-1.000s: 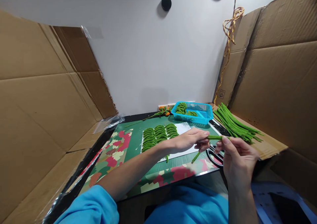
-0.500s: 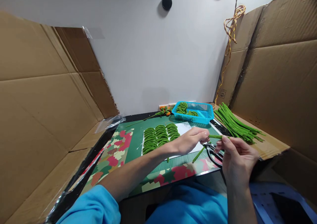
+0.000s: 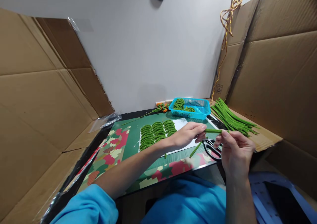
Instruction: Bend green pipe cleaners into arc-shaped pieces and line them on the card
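A short green pipe cleaner (image 3: 213,130) is stretched level between my two hands. My left hand (image 3: 189,133) pinches its left end, and my right hand (image 3: 236,148) pinches the right end between thumb and fingers. Black-handled scissors (image 3: 212,150) lie just below, partly hidden behind my right hand. Beside them, a loose green piece (image 3: 195,150) rests at a slant near the table's front edge. Left of my left hand, curved green pieces (image 3: 158,130) sit in three columns on a white sheet (image 3: 182,147), which my forearm partly covers.
A blue basket (image 3: 203,114) holding more curved green pieces stands at the back. To its right lies a bundle of long green pipe cleaners (image 3: 232,120) on cardboard. An orange-and-green flower stem (image 3: 162,107) is left of the basket. Cardboard walls (image 3: 279,78) flank both sides.
The view has shifted slightly, so the scene sits a little higher and further left. A slightly longer stretch of the pipe cleaner shows between my hands. Both hands keep their pinch.
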Available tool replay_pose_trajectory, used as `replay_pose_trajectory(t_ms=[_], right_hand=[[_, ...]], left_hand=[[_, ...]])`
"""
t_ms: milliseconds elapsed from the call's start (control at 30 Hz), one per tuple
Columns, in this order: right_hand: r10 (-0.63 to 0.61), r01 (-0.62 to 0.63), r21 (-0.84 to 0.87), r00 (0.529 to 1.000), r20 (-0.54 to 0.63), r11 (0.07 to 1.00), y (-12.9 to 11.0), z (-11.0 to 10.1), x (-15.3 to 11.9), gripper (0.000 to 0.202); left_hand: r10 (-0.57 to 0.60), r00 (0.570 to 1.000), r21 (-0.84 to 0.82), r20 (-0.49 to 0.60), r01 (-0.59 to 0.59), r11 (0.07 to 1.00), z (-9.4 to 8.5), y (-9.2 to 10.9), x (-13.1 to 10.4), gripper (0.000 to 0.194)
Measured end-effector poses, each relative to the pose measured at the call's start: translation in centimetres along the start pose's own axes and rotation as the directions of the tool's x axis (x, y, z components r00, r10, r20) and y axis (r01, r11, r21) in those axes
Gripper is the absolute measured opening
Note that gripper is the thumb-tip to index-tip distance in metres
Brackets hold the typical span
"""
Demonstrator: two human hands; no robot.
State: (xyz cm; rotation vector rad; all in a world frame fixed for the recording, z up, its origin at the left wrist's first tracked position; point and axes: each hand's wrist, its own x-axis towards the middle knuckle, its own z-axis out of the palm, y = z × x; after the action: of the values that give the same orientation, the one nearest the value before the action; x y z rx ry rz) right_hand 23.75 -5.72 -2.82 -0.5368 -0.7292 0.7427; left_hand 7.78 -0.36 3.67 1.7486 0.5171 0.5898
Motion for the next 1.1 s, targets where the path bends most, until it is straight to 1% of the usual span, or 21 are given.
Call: replay_pose_trajectory(t_ms=[133, 167, 233, 267, 300, 367, 400, 467, 533, 633, 733, 767, 933, 1033, 1100], right_hand=[[0.005, -0.005, -0.006, 1.000, -0.008, 1.000, 0.1, 0.5, 0.1, 0.018], [0.013, -0.013, -0.005, 1.000, -0.015, 1.000, 0.1, 0.6, 0.2, 0.018], [0.020, -0.020, 0.014, 0.999, -0.028, 1.000, 0.1, 0.9, 0.4, 0.019], [0.022, -0.021, 0.021, 0.999, -0.031, 1.000, 0.1, 1.1, 0.5, 0.019], [0.026, -0.025, 0.026, 0.999, -0.033, 0.999, 0.0, 1.1, 0.6, 0.019], [0.045, -0.043, 0.042, 0.998, -0.042, 0.998, -0.1, 1.3, 0.8, 0.020], [0.064, -0.062, 0.057, 0.997, -0.047, 0.996, -0.2, 1.3, 0.9, 0.021], [0.119, -0.113, 0.101, 0.991, -0.055, 0.988, -0.5, 1.2, 1.0, 0.023], [0.181, -0.171, 0.148, 0.982, -0.057, 0.974, -0.9, 1.0, 1.0, 0.025], [0.229, -0.214, 0.178, 0.971, -0.072, 0.961, -1.3, 0.7, 1.0, 0.025], [0.229, -0.213, 0.154, 0.968, -0.098, 0.965, -1.5, 0.5, 0.9, 0.024], [0.225, -0.210, 0.140, 0.969, -0.102, 0.968, -1.5, 0.5, 0.9, 0.024], [0.222, -0.213, 0.097, 0.970, -0.099, 0.972, -1.7, 0.7, 0.9, 0.024], [0.239, -0.232, 0.081, 0.968, -0.079, 0.969, -1.8, 0.7, 0.9, 0.026], [0.242, -0.238, 0.067, 0.968, -0.067, 0.969, -1.8, 0.6, 0.9, 0.028]], left_hand=[[-0.030, 0.999, -0.023, -0.027, 0.029, 0.999, 0.0, -0.3, 0.1, 0.046], [-0.034, 0.999, -0.052, -0.031, 0.033, 0.998, -0.1, -0.4, 0.2, 0.046], [-0.026, 0.999, -0.098, -0.025, 0.023, 0.995, -0.2, -0.5, 0.3, 0.045], [-0.017, 1.000, -0.084, -0.018, 0.015, 0.996, -0.3, -0.5, 0.3, 0.045], [0.003, 1.000, -0.038, -0.021, -0.004, 0.999, -0.4, -0.4, 0.3, 0.045], [0.052, 0.998, 0.123, -0.021, -0.049, 0.991, -0.5, 0.1, 0.2, 0.044], [0.081, 0.996, 0.219, -0.025, -0.073, 0.973, -0.4, 0.3, 0.1, 0.043], [0.148, 0.988, 0.424, -0.036, -0.119, 0.898, -0.4, 0.8, 0.0, 0.038], [0.269, 0.963, 0.584, -0.018, -0.208, 0.785, -0.3, 1.0, -0.1, 0.032], [0.452, 0.891, 0.716, 0.044, -0.343, 0.607, -0.2, 0.7, 0.0, 0.023], [0.567, 0.820, 0.805, 0.075, -0.385, 0.450, -0.3, 0.4, 0.0, 0.019], [0.585, 0.806, 0.826, 0.086, -0.386, 0.411, -0.3, 0.3, 0.0, 0.019], [0.613, 0.771, 0.880, 0.173, -0.401, 0.256, -0.2, 0.3, -0.1, 0.023], [0.638, 0.746, 0.901, 0.189, -0.390, 0.189, -0.2, 0.3, -0.2, 0.023], [0.664, 0.719, 0.911, 0.206, -0.388, 0.137, -0.3, 0.2, -0.2, 0.023]])
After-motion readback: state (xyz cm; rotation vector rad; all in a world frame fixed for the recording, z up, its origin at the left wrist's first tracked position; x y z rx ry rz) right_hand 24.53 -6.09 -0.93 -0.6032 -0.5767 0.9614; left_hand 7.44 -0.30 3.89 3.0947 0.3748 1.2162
